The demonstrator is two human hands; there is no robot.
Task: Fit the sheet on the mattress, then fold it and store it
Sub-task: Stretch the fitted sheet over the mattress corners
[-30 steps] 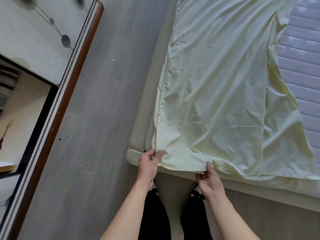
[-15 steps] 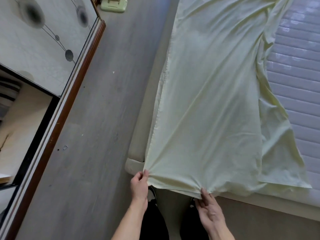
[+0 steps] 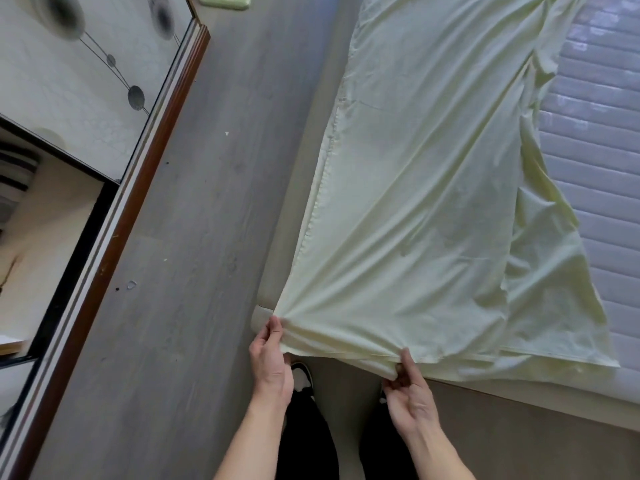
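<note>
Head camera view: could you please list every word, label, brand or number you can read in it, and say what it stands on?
None can be read.
The pale yellow sheet, held at its near edge by the left hand and right hand, shows no tag or print.
The quilted mattress bears no label.
The wardrobe door carries only dots and lines.
The green object on the floor is cut off, unmarked.

My bare arms, dark trousers and dark shoes, seen from above.

My left hand (image 3: 269, 367) and right hand (image 3: 412, 400) wear no gloves, rings or watch, and both forearms are bare with no sleeves in view. At six o'clock my black trousers (image 3: 304, 441) fill the gap between my arms, above a black shoe (image 3: 302, 375) with a pale sole.
</note>
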